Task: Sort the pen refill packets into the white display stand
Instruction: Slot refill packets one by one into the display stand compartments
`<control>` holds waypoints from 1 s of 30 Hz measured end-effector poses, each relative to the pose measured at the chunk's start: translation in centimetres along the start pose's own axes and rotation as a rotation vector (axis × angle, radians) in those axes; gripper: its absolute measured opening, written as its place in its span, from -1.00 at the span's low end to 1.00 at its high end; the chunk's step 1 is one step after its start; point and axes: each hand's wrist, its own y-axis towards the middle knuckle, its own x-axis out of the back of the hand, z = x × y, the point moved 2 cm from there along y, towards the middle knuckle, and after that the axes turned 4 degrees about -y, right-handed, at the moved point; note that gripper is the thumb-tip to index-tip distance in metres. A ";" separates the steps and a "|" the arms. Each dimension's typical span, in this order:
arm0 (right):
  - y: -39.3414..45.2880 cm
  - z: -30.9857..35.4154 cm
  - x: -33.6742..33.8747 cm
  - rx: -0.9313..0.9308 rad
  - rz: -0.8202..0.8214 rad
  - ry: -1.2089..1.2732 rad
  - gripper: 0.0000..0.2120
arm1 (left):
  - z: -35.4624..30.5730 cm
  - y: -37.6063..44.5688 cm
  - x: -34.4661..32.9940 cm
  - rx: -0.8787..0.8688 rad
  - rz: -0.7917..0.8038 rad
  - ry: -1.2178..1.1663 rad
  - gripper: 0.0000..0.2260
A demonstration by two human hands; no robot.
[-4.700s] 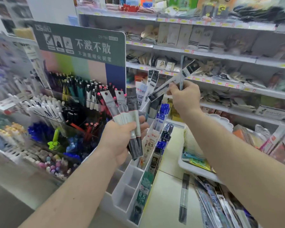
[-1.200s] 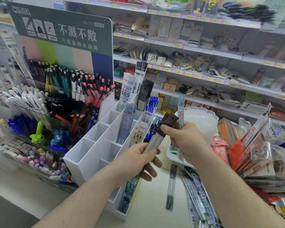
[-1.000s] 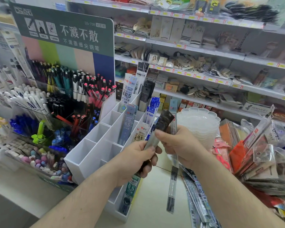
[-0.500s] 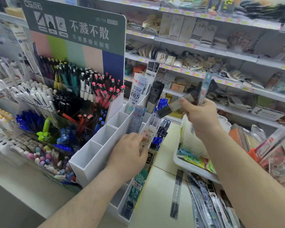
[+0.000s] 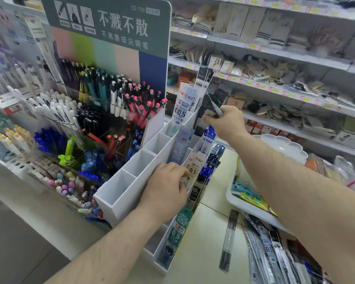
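At nine o'clock, a crowded pen display [image 5: 86, 111] with a green sign stands against the white display stand [image 5: 131, 181], a tiered rack of open compartments running from six o'clock up toward twelve. Its left column of compartments looks empty; the middle and right columns hold upright pen refill packets [image 5: 181, 111].

The left hand [image 5: 164, 193], near the centre, rests on the stand's middle divider, fingertips curled onto a white packet marked 0.5 [image 5: 192, 171], apparently steadying or parting the row.

At one o'clock, the right hand [image 5: 226, 121] pinches a dark, blurred refill packet [image 5: 213, 105] between thumb and fingers, over the upper right compartments, just beside the tall packets already standing there.

To do this step well, the packet probably wants to go in bottom end first, matched to packets of the same kind, while the left hand holds neighbours clear so nothing buckles or tips.

On the tabletop at five o'clock, a single dark packet [image 5: 228, 242] lies loose, and a heap of unsorted packets [image 5: 275, 255] spreads toward four o'clock. A white tray [image 5: 244, 203] and a stack of scalloped white dishes [image 5: 283, 146] crowd the right arm's path at three o'clock. Shop shelves [image 5: 275, 58] fill the background.
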 end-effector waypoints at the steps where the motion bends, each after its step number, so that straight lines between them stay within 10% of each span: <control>1: 0.3 0.0 -0.3 0.002 0.015 -0.052 -0.84 | -0.1 0.0 0.1 0.006 0.003 -0.010 -0.78; 17: 1.1 0.0 -2.0 -0.101 0.130 -0.455 -0.80 | -0.4 -0.3 0.8 0.009 -0.061 -0.074 -0.82; 20: -1.5 0.2 0.1 -0.123 0.039 -0.108 -0.70 | -1.0 -0.4 1.1 -0.048 -0.101 -0.089 -0.83; 30: -11.7 0.7 1.6 -0.454 0.563 1.154 -0.57 | -4.1 -0.8 0.7 0.080 -0.016 -0.408 -0.94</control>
